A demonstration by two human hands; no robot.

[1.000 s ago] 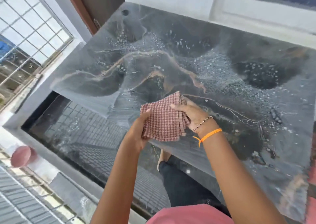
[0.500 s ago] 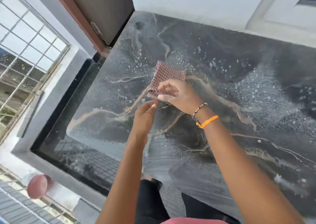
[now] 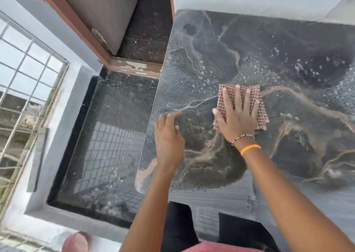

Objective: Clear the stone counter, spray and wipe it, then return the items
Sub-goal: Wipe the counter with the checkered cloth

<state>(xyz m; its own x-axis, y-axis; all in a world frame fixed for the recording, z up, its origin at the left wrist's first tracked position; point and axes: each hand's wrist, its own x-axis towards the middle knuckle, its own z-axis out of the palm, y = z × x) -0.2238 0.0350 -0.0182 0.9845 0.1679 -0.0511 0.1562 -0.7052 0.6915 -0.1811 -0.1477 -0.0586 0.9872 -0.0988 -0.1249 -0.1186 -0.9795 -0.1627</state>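
Checked cloth (image 3: 242, 105) lies flat beneath the right hand (image 3: 237, 117) on the counter (image 3: 288, 59).

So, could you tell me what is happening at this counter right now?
A person is wiping a dark stone counter that is speckled with spray droplets. The right hand lies flat, fingers spread, pressing a folded red checked cloth onto the stone. The left hand is beside it near the counter's left edge, loosely curled and holding nothing. No other items show on the counter.
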